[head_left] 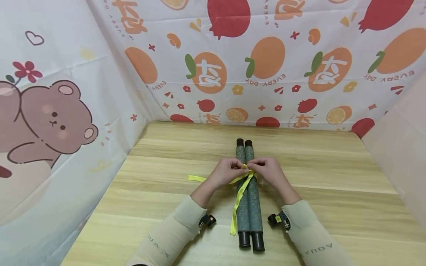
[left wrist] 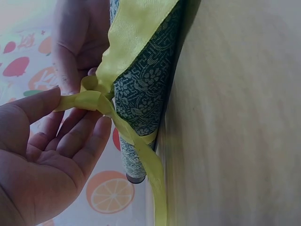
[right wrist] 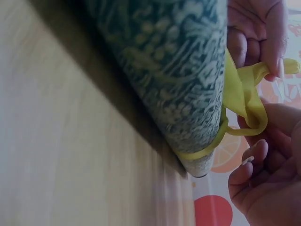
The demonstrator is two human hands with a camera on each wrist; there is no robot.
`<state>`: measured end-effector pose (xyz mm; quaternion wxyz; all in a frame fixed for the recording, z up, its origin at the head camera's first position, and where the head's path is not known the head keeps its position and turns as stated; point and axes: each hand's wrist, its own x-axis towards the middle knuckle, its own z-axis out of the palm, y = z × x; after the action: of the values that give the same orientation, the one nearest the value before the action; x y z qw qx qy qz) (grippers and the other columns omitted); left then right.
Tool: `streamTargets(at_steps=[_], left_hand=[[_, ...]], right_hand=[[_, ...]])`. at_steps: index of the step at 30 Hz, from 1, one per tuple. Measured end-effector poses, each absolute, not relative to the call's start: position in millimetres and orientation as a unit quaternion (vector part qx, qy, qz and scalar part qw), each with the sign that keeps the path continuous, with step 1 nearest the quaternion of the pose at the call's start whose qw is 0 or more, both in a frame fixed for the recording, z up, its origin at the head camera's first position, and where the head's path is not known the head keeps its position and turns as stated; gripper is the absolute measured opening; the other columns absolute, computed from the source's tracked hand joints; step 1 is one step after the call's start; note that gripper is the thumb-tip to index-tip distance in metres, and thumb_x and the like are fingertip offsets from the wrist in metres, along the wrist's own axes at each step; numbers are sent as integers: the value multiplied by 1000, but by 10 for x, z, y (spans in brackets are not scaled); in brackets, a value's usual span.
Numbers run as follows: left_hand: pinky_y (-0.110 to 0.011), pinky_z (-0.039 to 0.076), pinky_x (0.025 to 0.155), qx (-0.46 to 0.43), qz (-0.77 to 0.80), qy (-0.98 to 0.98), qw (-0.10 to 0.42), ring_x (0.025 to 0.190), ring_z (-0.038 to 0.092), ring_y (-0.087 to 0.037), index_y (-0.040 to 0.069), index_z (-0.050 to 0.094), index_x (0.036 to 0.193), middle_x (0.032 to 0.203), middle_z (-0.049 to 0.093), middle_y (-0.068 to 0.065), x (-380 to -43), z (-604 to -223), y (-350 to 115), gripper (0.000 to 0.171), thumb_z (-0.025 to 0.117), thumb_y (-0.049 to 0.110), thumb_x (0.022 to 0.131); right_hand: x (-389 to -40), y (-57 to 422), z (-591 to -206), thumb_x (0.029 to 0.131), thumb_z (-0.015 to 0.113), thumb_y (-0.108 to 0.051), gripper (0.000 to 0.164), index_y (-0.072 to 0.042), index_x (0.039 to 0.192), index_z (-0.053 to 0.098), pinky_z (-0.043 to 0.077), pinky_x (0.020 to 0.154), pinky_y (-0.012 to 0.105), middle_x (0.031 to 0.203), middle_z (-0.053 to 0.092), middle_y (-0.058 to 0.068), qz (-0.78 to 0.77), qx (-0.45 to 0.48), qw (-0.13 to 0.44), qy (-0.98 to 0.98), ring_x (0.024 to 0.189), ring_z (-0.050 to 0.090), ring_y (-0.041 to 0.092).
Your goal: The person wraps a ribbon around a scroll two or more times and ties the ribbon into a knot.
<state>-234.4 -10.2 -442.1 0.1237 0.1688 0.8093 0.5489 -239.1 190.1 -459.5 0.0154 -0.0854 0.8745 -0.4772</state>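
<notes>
A rolled scroll [head_left: 254, 207] in green patterned brocade, wound from both ends into two parallel rolls with dark end knobs [head_left: 244, 240], lies lengthwise on the table. A yellow ribbon [left wrist: 136, 33] passes around it near the middle. At the knot, my left hand [head_left: 227, 171] pinches a folded loop of this ribbon between thumb and forefinger, its other fingers loosely bent. Opposite, my right hand [head_left: 271, 171] pinches the ribbon above the rolls; in the right wrist view the ribbon [right wrist: 244, 89] bends over between both hands. One tail hangs down along the scroll; another end points left.
The wood-grain table [head_left: 332, 177] spreads out on both sides of the scroll. A fruit-printed sheet [head_left: 233, 92] hangs behind it, and a bear-printed sheet [head_left: 110, 81] hangs at the left. Small dark cameras [head_left: 208, 220] are strapped at both wrists.
</notes>
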Motion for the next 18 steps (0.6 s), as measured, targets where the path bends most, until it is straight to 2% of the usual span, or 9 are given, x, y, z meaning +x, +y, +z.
streamTargets(at_steps=[6, 9, 15, 18], left_hand=[[-25, 55, 70, 171, 546, 810, 129, 84, 67, -12, 9, 74, 88, 92, 70, -2, -2323, -4401, -129, 12, 74, 20, 89], [-25, 56, 75, 178, 547, 810, 116, 87, 67, -12, 9, 76, 91, 94, 72, -3, -2318, -4395, -157, 10, 74, 19, 89], [-25, 56, 75, 190, 536, 818, 87, 88, 68, -11, 11, 79, 96, 99, 75, -5, -2324, -4426, -278, 11, 73, 18, 90], [-25, 55, 73, 185, 519, 831, 72, 85, 67, -10, 12, 79, 97, 99, 75, -5, -2320, -4433, -355, 13, 72, 21, 90]], right_hand=[[-2382, 1908, -4559, 87, 74, -27, 26, -10, 107, 76, 51, 87, 37, 108, 74, 5, -523, -32, 18, 851, 106, 65, 23], [-2373, 1931, -4523, 86, 76, -24, 29, -7, 109, 74, 51, 90, 38, 106, 75, 6, -547, -25, 7, 837, 104, 66, 23], [-2350, 2019, -4497, 85, 77, -25, 36, -3, 113, 73, 52, 81, 26, 104, 74, 9, -559, -24, -11, 829, 93, 66, 13], [-2330, 2071, -4482, 85, 78, -27, 35, -4, 111, 74, 53, 78, 26, 103, 74, 9, -562, -20, -11, 827, 90, 66, 12]])
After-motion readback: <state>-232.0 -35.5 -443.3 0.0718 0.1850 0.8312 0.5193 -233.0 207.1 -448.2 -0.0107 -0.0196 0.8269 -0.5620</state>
